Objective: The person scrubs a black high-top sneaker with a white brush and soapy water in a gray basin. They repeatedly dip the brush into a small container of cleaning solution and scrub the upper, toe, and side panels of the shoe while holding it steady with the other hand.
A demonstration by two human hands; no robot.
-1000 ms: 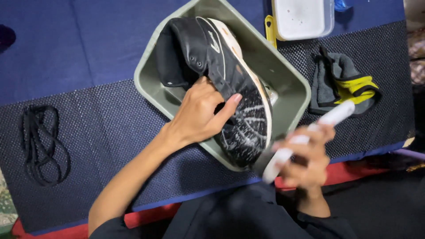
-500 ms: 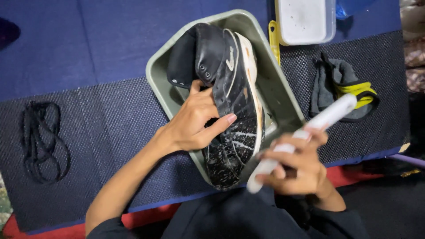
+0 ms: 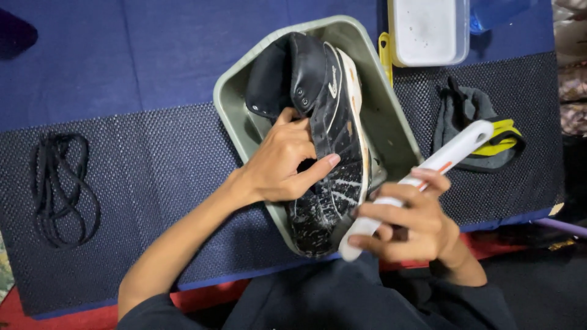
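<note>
L hand (image 3: 282, 164): fingers curled round the black shoe (image 3: 324, 128), thumb laid across the side of the upper, fingertips tucked in at the opening; firm grasp, not spread.
R hand (image 3: 408, 225): fingers wrapped tight round the white brush handle (image 3: 422, 177), pressed together, thumb over the top; handle sticks out past the knuckles up & to the right, other end out below the little finger.
Shoe: lies on its side in the grey-green tub (image 3: 244, 91), toe end over the near rim, just beside R fingertips; toe & sole edge covered w/ white suds. Heel end away from both hands, deep in the tub.
Brush head: at the lower end, against the sudsy toe; bristles hidden, can't tell contact exactly.
Tub: under L fingers, on a dark mesh mat (image 3: 153, 183).
Laces (image 3: 58, 186): black bundle on the mat, well apart from L hand, off to its outer side.
Cloth (image 3: 474, 125): grey w/ yellow-green bit, beyond R fingers, behind the handle tip.
White box (image 3: 428, 30): far side, beyond tub rim, away from both hands.
</note>
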